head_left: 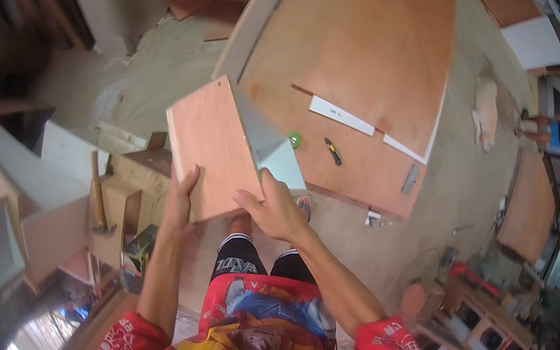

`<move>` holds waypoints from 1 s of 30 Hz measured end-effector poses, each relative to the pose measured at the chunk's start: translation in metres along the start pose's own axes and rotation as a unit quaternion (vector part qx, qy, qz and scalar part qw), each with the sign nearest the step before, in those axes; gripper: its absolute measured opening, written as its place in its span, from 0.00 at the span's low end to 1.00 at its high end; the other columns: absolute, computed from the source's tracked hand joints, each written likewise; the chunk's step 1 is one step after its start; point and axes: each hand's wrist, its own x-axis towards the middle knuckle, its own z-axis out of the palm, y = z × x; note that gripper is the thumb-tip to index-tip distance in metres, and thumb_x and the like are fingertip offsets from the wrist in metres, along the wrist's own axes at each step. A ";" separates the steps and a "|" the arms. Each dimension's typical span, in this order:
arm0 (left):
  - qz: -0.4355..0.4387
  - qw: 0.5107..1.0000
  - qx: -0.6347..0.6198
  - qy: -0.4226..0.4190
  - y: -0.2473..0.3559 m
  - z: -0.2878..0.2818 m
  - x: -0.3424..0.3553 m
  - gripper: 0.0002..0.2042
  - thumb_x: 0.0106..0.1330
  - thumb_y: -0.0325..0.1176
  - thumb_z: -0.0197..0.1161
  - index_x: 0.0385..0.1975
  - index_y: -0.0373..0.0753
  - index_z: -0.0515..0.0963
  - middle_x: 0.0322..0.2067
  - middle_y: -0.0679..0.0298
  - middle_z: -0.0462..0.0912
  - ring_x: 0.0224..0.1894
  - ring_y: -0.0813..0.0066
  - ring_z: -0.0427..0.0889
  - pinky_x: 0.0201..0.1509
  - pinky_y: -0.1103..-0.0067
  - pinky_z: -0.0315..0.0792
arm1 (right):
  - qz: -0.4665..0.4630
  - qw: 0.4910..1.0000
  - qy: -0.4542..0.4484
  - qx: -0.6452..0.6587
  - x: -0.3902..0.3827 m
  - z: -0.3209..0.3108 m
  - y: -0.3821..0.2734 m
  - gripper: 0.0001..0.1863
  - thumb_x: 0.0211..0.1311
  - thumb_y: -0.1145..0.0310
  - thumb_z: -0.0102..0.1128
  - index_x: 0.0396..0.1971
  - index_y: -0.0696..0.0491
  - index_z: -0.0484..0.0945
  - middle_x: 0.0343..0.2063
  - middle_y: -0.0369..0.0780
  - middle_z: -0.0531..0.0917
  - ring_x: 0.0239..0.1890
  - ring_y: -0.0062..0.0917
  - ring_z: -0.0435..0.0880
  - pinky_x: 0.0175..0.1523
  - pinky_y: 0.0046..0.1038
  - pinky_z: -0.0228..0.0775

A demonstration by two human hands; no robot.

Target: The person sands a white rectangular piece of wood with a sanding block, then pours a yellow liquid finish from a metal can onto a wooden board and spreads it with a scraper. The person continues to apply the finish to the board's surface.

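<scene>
Currently both hands are up on one piece, held in the air near frame centre, above the person's knees.

Left to right: at 9 o'clock sit pale cabinet carcasses (9, 176) and a stack of wood blocks (136, 181), with a hammer (98, 196) leaning beside them. Left hand (180, 196) is laid flat against the lower edge of the plywood panel (208, 142), fingers up along the face, steadying it more than gripping. Right hand (276, 207) is clamped on the lower corner where the white board (271, 146) meets the plywood, fingers wrapped over the edge.

Handling, my read: two boards joined at an angle, stiff, fairly light, no flex showing. The joint looks like the weak point, so hold both faces near the corner, not the free tips. Raw edges could splinter.

Orientation: the panel's long axis runs from about 7 o'clock to 1 o'clock, with the far corner pointing at 11. The joint ridge faces up toward the camera.

Past it at 12 to 1 o'clock a large plywood sheet (363, 64) lies on the floor, carrying a green tape measure (294, 139) and a utility knife (332, 151). A dog (485, 109) lies at 2 o'clock.
</scene>
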 end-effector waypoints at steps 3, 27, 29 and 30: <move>0.001 0.995 0.082 -0.060 0.034 0.015 0.072 0.34 0.79 0.37 0.61 0.80 0.41 0.55 0.67 0.50 0.75 0.65 0.60 0.81 0.66 0.65 0.80 | 0.042 0.996 0.047 0.062 0.042 0.014 0.035 0.28 0.71 0.52 0.66 0.44 0.68 0.73 0.40 0.63 0.84 0.45 0.47 0.88 0.48 0.42 0.77; 0.345 0.727 0.585 -0.102 -0.028 0.071 0.293 0.40 0.78 0.43 0.61 0.83 0.36 0.47 0.79 0.38 0.53 0.82 0.42 0.53 0.82 0.54 0.52 | 0.029 0.925 0.127 0.356 0.151 0.035 0.220 0.36 0.75 0.62 0.65 0.74 0.62 0.60 0.63 0.46 0.76 0.66 0.29 0.74 0.71 0.33 0.66; 0.368 0.592 0.716 -0.029 -0.031 0.096 0.296 0.40 0.79 0.50 0.56 0.82 0.34 0.49 0.79 0.34 0.49 0.82 0.37 0.47 0.83 0.50 0.46 | 0.057 0.929 0.129 0.341 0.141 0.026 0.228 0.36 0.75 0.62 0.64 0.74 0.63 0.60 0.63 0.47 0.75 0.67 0.30 0.73 0.72 0.34 0.66; 0.375 0.514 0.771 0.015 -0.029 0.113 0.298 0.40 0.80 0.53 0.54 0.81 0.33 0.50 0.79 0.33 0.47 0.83 0.34 0.44 0.83 0.48 0.44 | 0.061 0.933 0.132 0.329 0.138 0.023 0.233 0.36 0.75 0.62 0.64 0.73 0.63 0.60 0.63 0.48 0.75 0.67 0.31 0.72 0.72 0.34 0.65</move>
